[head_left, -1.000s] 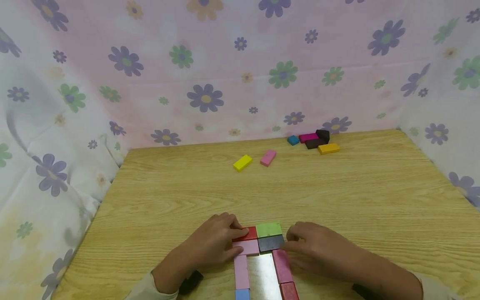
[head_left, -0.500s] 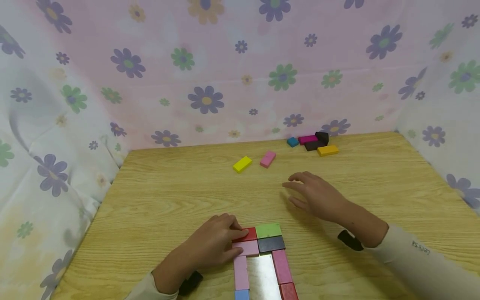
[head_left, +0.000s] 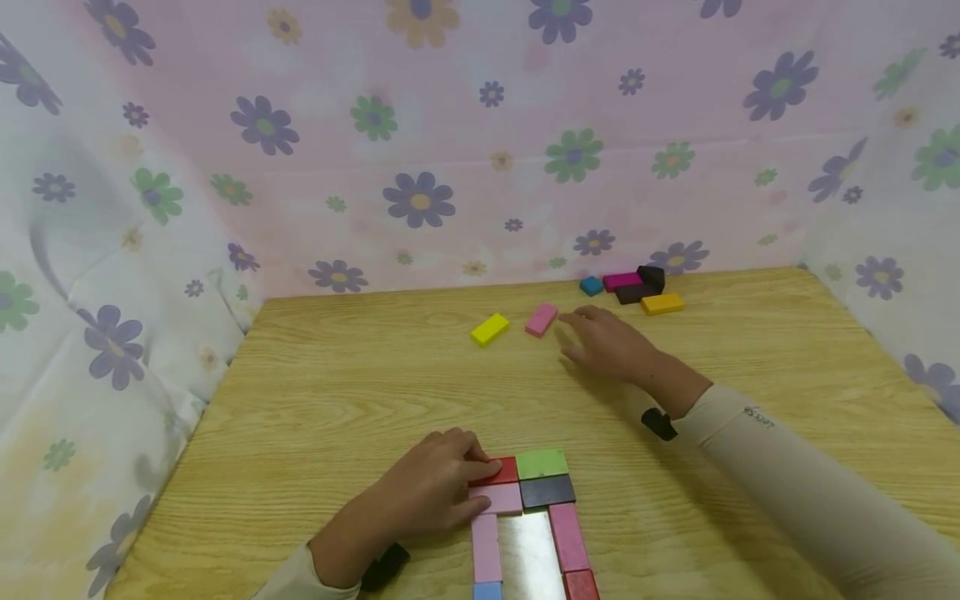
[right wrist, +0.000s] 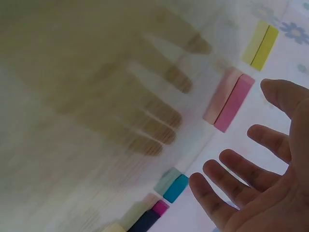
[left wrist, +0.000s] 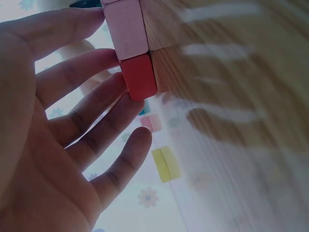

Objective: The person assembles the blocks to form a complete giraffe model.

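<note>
While your left hand (head_left: 429, 485) touches the corner red block (head_left: 509, 472), straight-fingered, gripping nothing, your right hand (head_left: 611, 345), fingers parted and empty, hovers just beside the far pink block (head_left: 541, 320), yellow block (head_left: 490, 330) nearby

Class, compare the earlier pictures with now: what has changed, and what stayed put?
The right hand left the dark gray block and reached forward beside the loose pink block, without holding it. The left hand stayed on the red block; no block has visibly moved.
</note>
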{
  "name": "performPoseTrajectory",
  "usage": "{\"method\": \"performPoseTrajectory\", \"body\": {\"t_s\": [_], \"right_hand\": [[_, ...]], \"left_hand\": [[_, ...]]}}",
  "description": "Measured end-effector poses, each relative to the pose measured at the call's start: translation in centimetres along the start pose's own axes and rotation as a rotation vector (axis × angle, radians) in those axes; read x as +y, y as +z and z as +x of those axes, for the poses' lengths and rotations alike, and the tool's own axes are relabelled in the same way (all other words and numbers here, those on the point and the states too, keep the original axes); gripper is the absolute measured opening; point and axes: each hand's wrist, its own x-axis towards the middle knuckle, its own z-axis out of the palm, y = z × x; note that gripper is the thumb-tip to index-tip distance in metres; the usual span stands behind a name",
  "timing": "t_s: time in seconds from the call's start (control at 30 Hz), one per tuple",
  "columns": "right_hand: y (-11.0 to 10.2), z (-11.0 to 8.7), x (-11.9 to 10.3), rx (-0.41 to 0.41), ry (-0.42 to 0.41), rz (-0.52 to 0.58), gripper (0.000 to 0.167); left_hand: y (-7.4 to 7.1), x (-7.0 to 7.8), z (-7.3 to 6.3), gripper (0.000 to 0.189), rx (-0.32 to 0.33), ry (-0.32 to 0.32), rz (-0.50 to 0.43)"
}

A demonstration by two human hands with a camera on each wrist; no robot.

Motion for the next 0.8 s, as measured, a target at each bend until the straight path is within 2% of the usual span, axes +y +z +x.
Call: {"method": "performPoseTrajectory", "body": {"t_s": [0.2,0.33,0.57,0.63,0.8], "right_hand": [[0.2,2.0,0.1,-0.099,0.012,0.045,0.064],[0.2,3.0,-0.4,-0.125,0.012,0.096,0.064],[0.7,3.9,-1.0,-0.159,0.034,0.052,0.065],[0.8,4.0,-1.2,-0.136,0.018,0.037,0.059],[0.8,4.0,-1.7,-0.048,-0.015,0.052,0.03]], "left_hand": [[0.0,0.0,0.0,0.038,0.001,0.0,-0.006],[0.0,0.0,0.0,0.038,0.0,-0.003,-0.004],[0.0,0.1,0.1,0.039,-0.002,0.0,0.006],[0.0,0.0,0.1,0.039,-0.002,0.002,0.009],[0.0,0.0,0.1,0.038,-0.003,0.007,0.012]]}}
